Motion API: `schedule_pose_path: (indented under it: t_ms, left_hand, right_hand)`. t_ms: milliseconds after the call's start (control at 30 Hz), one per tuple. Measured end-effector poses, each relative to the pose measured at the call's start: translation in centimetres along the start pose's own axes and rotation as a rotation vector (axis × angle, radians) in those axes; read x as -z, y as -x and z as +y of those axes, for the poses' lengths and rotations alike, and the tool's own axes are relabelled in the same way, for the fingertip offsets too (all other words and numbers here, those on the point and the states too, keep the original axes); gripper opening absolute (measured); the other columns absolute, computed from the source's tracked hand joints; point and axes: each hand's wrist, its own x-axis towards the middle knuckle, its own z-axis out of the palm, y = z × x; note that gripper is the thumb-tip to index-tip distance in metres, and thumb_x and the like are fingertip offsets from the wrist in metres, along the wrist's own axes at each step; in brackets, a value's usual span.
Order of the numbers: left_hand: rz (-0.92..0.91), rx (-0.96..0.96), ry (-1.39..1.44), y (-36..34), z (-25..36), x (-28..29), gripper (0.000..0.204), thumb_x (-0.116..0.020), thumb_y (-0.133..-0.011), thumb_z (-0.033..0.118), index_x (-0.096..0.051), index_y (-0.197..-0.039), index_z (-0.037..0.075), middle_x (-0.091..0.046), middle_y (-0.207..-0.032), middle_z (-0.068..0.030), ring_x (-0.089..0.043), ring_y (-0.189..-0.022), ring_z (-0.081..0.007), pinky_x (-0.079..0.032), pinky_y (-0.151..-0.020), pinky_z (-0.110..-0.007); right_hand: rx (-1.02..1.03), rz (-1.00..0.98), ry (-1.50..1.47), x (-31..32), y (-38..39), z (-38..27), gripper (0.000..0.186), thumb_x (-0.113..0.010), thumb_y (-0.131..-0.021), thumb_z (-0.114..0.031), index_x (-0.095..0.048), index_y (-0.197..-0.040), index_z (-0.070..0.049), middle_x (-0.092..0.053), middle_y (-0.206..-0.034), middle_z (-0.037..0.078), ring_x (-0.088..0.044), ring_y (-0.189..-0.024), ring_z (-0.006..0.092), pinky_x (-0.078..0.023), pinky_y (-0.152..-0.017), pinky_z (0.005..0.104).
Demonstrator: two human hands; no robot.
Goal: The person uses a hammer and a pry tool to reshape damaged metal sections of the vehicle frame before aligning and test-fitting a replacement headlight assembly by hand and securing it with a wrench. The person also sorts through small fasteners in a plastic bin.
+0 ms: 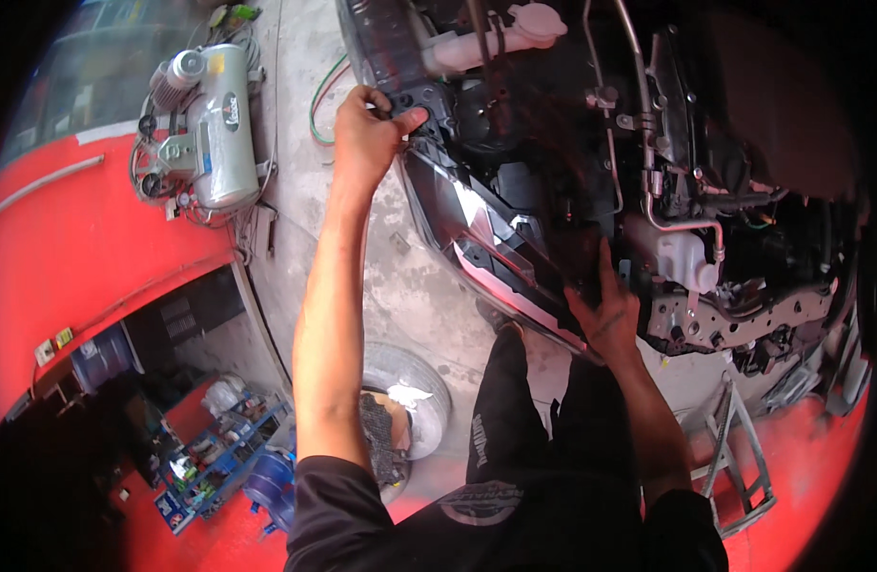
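A car headlight (481,234) with a clear lens and dark housing lies along the front corner of an open engine bay. At its far end, my left hand (365,133) is closed, fingers curled over the outer edge and thumb laid across the top beside a black bracket (429,98). My right hand (608,319) is at the headlight's near end, thumb and index finger stretched apart against the dark parts behind it. Its other fingers are mostly hidden.
A white fluid reservoir (684,259) and metal pipes (648,181) lie right of my right hand. On the left stands an air compressor (227,133). A tire (429,405) lies near my legs, with a metal stand (739,467) at the lower right and a cluttered blue rack (224,458) lower left.
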Motion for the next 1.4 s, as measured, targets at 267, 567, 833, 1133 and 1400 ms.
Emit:
schedule_pose_path:
  t_ms: [267, 567, 833, 1133, 1400]
  left_hand:
    - [-0.121, -0.037, 0.354, 1.6, -3.9, 3.4, 0.024, -0.072, -0.096, 0.020, -0.063, -0.100, -0.002, -0.063, -0.071, -0.0063, -0.058, -0.057, -0.0125, -0.044, -0.051, -0.027]
    - [0.020, 0.490, 0.472, 22.3, -26.5, -2.9, 0.014, -0.065, -0.099, 0.017, -0.067, -0.098, 0.003, -0.064, -0.075, -0.0011, -0.056, -0.062, -0.0096, -0.043, -0.053, -0.027]
    - [-0.676, 0.395, 0.126, 44.5, -32.6, -10.2, 0.032, -0.069, -0.092, 0.023, -0.071, -0.118, 0.004, -0.073, -0.105, -0.0194, -0.071, -0.102, -0.0340, -0.055, -0.089, -0.042]
    - [-1.120, 0.092, 0.400, 57.4, -32.7, -12.7, 0.049, -0.073, -0.090, 0.022, -0.058, -0.133, 0.003, -0.069, -0.121, -0.0202, -0.069, -0.104, -0.0333, -0.054, -0.088, -0.041]
    - [-1.391, 0.213, 0.915, 60.6, -34.1, -11.9, 0.025, -0.069, -0.092, 0.006, -0.070, -0.116, 0.003, -0.073, -0.115, -0.0125, -0.070, -0.105, -0.0247, -0.055, -0.092, -0.036]
  right_hand:
    - [-0.129, -0.086, 0.004, -0.2, 0.3, -0.7, 0.086, -0.077, -0.086, -0.022, -0.034, -0.157, -0.001, -0.070, -0.114, 0.029, -0.072, -0.098, 0.0424, -0.056, -0.083, 0.0432]
    - [-0.088, -0.074, 0.115, 0.2, 0.6, -1.4, 0.081, -0.069, -0.093, -0.025, -0.029, -0.160, -0.001, -0.071, -0.114, 0.029, -0.073, -0.090, 0.0355, -0.055, -0.085, 0.0404]
    - [-0.236, -0.170, 0.141, 0.7, 0.1, -2.5, 0.081, -0.065, -0.094, -0.029, -0.027, -0.160, -0.002, -0.072, -0.114, 0.025, -0.070, -0.077, 0.0256, -0.055, -0.078, 0.0375]
    - [-0.174, -0.153, 0.169, 0.5, 0.3, -2.9, 0.083, -0.062, -0.095, -0.037, -0.026, -0.161, -0.001, -0.060, -0.140, 0.027, -0.059, -0.129, 0.0303, -0.040, -0.111, 0.0352]
    - [-0.237, -0.125, 0.137, 0.7, 0.4, -1.2, 0.087, -0.065, -0.093, -0.043, -0.029, -0.160, 0.000, -0.055, -0.145, 0.029, -0.053, -0.136, 0.0373, -0.037, -0.115, 0.0374]
